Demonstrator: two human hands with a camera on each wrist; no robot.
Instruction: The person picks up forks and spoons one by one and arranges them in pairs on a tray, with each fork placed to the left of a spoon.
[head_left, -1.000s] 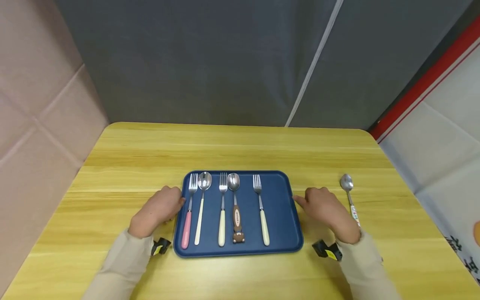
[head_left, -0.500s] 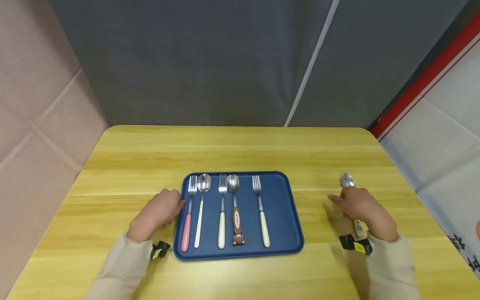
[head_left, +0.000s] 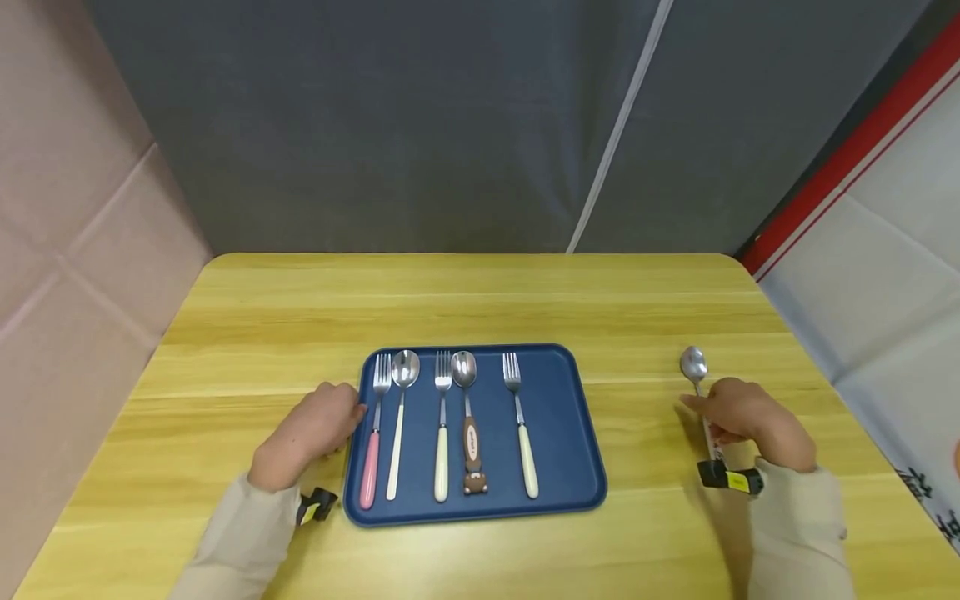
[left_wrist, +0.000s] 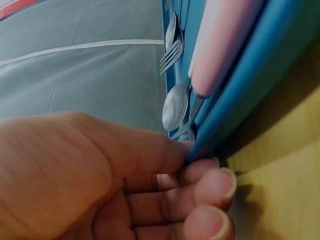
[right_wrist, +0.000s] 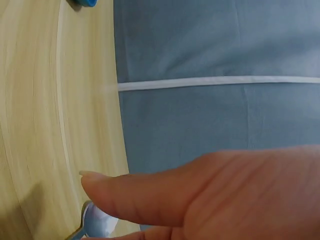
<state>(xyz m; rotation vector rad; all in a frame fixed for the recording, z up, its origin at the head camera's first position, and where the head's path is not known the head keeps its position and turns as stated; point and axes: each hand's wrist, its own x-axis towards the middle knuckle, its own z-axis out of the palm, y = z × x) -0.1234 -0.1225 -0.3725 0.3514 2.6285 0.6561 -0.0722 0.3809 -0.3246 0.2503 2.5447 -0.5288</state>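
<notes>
A dark blue tray (head_left: 558,450) lies on the table. My left hand (head_left: 311,429) pinches its left rim; in the left wrist view the thumb (left_wrist: 145,152) is on top of the rim and curled fingers sit below. On the tray lie a pink-handled fork (head_left: 371,467), a spoon with a thin cream handle (head_left: 396,454), two cream-handled forks (head_left: 442,467) and a spoon with a brown bear handle (head_left: 472,446). Right of the tray, my right hand (head_left: 757,417) hovers over a loose spoon (head_left: 693,364), thumb and fingers apart on either side of its partly hidden patterned handle.
The wooden table (head_left: 480,300) ends at a grey curtain (head_left: 375,125) behind. Pale tiled panels (head_left: 67,333) stand at the left, and a white panel with a red border (head_left: 892,292) is at the right.
My right hand has left the tray's right edge and moved right to the loose spoon, lately shifting a little further right. The left hand has stayed on the tray rim.
</notes>
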